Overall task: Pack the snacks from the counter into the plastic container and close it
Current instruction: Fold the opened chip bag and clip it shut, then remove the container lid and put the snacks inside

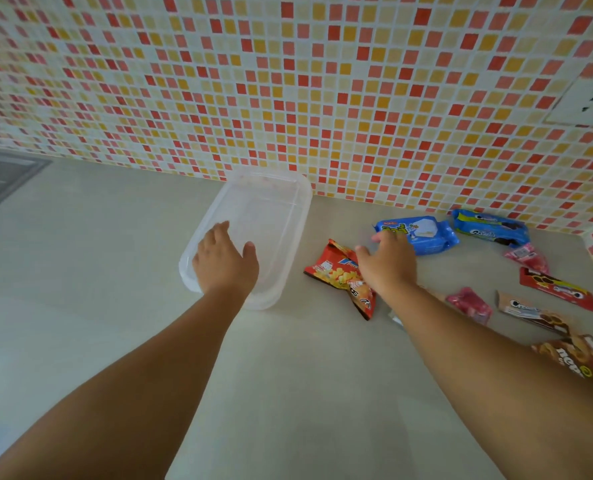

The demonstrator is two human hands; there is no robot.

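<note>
Left grip [224, 259] lies flat with fingers spread wide on the near end of the clear plastic container [271, 209], holding nothing; the lid appears to be on, though the clear plastic makes that hard to tell. Right grip [388, 259] hovers with relaxed, open fingers just right of the container, over the gap between two packets, and closes on nothing. Directly beneath its thumb side lies a red corn-snack bag [336, 275], crumpled and partly hidden by the wrist. Just beyond its fingertips sits a light blue wafer pack [423, 235], and further right of that a dark blue cookie pack [489, 226] close to the mosaic tile wall [288, 81]. To the right of the right forearm, spread over the pale surface [115, 254], lie a pink candy packet [470, 303], a second pink packet [527, 256], a red chocolate-biscuit stick pack [558, 289], a brown cream-biscuit pack [530, 311] and a brown ring-snack bag [579, 358] at the frame edge. All snacks lie outside the container. A white wall socket [586, 102] sits high on the right.
</note>
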